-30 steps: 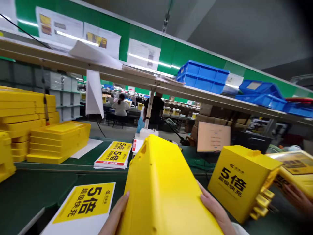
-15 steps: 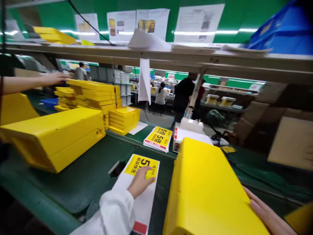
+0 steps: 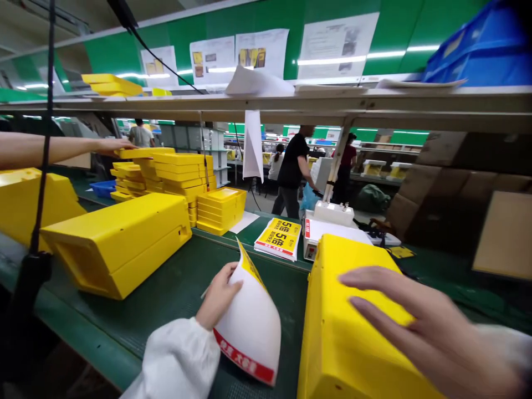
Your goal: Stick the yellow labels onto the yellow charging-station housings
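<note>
My left hand (image 3: 219,292) is closed on the edge of a printed label sheet (image 3: 253,316), white with a yellow panel and a red strip. The sheet bends upward off the green belt. Over the large yellow plastic housing (image 3: 353,332) at the right is my right hand (image 3: 428,321), fingers apart and slightly blurred, holding nothing. Whether it touches the housing I cannot tell. Behind the sheet lies a stack of yellow labels (image 3: 279,237) printed in black. A second yellow housing (image 3: 118,238) rests on its side to the left.
Stacked yellow plastic parts (image 3: 185,174) stand at the back left, where a co-worker's hand (image 3: 114,146) touches the top ones. A black cord (image 3: 47,138) hangs at the left. Above runs a shelf (image 3: 291,108) with a blue bin (image 3: 477,47). Several people are farther back.
My left hand has gripped the label sheet and lifted it into a curve. My right hand has moved from the housing's right side to above it. The view has shifted slightly.
</note>
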The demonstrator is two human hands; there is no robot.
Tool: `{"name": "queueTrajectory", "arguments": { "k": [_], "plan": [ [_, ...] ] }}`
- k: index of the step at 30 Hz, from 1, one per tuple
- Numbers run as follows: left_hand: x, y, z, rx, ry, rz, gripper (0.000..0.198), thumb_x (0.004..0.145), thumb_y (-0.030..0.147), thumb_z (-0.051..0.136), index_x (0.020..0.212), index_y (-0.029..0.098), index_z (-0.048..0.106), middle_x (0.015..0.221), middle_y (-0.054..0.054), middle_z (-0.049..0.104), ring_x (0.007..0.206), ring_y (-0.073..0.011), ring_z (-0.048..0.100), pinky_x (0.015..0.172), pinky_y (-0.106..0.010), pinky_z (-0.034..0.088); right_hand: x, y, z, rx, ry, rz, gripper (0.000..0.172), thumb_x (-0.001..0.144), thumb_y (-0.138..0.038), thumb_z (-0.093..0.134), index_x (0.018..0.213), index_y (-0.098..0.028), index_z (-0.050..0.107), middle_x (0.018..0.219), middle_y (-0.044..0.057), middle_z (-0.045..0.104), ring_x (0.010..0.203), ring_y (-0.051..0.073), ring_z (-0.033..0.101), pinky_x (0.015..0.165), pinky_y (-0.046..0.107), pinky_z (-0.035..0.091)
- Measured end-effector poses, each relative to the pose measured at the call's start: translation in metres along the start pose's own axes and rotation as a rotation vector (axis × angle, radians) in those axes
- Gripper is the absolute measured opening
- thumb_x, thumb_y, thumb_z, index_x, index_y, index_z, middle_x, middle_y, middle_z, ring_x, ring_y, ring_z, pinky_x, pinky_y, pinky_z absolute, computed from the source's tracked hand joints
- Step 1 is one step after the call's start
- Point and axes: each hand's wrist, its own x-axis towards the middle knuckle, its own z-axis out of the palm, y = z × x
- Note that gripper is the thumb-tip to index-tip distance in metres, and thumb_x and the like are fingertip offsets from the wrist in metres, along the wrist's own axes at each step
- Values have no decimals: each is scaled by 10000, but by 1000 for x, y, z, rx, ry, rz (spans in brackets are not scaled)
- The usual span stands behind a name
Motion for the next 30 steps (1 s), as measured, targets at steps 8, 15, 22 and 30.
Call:
{"name": "queueTrajectory", "arguments": {
  "k": [8, 15, 22, 30],
  "plan": [
    [-75, 98, 15, -285, 127, 208, 260, 828, 410, 471, 933, 187, 557, 919, -46, 630, 738, -148, 546, 698, -245, 444, 54, -48, 75, 282, -33, -179, 118, 806, -220, 576, 903, -184, 632, 928, 68, 678, 882, 192, 631, 794, 327, 517],
    [-71, 102, 15, -257, 257, 305, 228, 798, 398, 522, 819, 192, 618, 803, -30, 646, 714, -147, 570, 639, -213, 447, 46, -58, 65, 519, -22, -72, 110, 808, -195, 577, 843, -186, 681, 875, 25, 694, 837, 124, 631, 770, 213, 489],
    [-76, 103, 10, -261, 237, 321, 207, 788, 375, 541, 813, 189, 627, 786, -36, 656, 712, -152, 602, 608, -205, 460, 47, -62, 61, 586, -95, -63, 116, 793, -186, 571, 828, -192, 682, 868, 28, 684, 829, 132, 622, 765, 233, 486],
    [-80, 101, 7, -117, 270, 389, 196, 801, 363, 529, 813, 205, 643, 797, -41, 659, 693, -149, 598, 612, -214, 457, 44, -65, 59, 613, -89, -29, 132, 801, -174, 543, 769, -197, 668, 815, 25, 676, 773, 130, 614, 718, 237, 484]
  ]
}}
